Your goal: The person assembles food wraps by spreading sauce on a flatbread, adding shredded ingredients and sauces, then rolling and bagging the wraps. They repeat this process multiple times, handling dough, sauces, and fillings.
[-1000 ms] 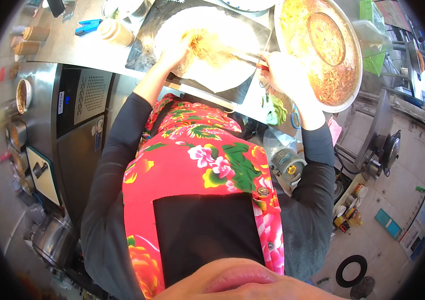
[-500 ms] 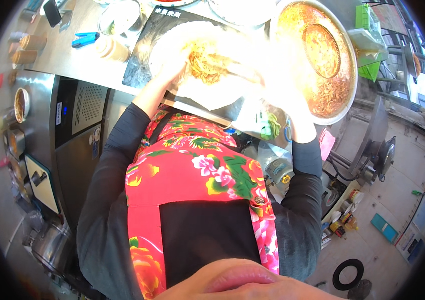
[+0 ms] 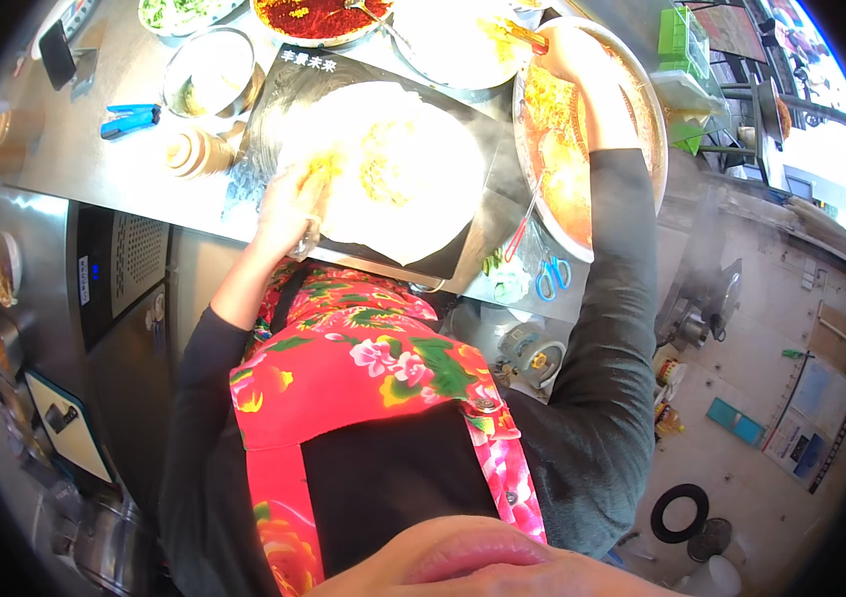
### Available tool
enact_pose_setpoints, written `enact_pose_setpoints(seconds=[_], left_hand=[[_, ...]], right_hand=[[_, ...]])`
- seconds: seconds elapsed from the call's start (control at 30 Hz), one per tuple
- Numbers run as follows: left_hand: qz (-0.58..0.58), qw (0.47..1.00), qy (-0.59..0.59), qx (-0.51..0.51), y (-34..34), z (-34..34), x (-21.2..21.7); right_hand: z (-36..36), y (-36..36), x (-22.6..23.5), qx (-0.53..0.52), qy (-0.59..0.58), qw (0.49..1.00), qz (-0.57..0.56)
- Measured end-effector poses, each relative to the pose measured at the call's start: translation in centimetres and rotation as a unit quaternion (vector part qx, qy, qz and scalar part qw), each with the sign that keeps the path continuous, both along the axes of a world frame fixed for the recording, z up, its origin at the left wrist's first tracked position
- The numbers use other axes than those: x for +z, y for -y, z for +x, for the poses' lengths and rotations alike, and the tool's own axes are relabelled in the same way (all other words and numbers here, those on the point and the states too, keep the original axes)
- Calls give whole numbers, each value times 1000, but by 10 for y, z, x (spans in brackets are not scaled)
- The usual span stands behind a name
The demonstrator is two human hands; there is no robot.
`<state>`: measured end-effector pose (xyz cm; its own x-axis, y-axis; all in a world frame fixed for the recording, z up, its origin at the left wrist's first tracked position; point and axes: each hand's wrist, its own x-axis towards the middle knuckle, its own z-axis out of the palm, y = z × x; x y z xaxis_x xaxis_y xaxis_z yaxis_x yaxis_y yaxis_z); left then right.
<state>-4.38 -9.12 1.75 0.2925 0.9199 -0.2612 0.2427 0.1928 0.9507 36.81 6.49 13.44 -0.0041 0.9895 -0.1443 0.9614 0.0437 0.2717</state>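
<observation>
A large, pale round pancake [image 3: 398,164] is seen spread over a black griddle plate [image 3: 463,249] at the near edge of a steel counter [image 3: 95,174]. The left hand [image 3: 289,204] is laid on the pancake's left rim, its fingers curled downward; whether anything is gripped cannot be told. The right hand [image 3: 562,50] is stretched to the far side of a wide metal bowl [image 3: 647,95] of orange shreds standing just right of the plate, and its fingers are closed around an orange-handled utensil [image 3: 518,35]. Yellow filling [image 3: 383,159] is scattered near the pancake's middle. Blue-handled scissors [image 3: 550,274] lie at the counter's near edge below the bowl. Toward the far edge, a dish of red sauce [image 3: 318,15], a dish of greens [image 3: 179,10] and an empty steel bowl [image 3: 209,70] are ranged. A blue clip [image 3: 129,119] and a small brown jar [image 3: 194,149] sit left of the plate. A floral red apron [image 3: 373,398] is worn over dark sleeves.
</observation>
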Motion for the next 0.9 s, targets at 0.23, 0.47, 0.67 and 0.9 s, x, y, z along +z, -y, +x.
enact_pose_setpoints(seconds=[0.23,0.47,0.67,0.9], left_hand=[[49,997,57,-11,1,-11,5],[42,998,46,-9,-5,3,-7],[58,998,-27,-7,-16,23,-9],[69,996,-56,-23,-36,44,-12]], right_hand=[[-10,46,34,-8,-163,986,43],[-29,102,69,5,-267,963,43],[-68,185,15,-153,-429,864,-212],[-84,235,-36,-122,-383,914,-59]])
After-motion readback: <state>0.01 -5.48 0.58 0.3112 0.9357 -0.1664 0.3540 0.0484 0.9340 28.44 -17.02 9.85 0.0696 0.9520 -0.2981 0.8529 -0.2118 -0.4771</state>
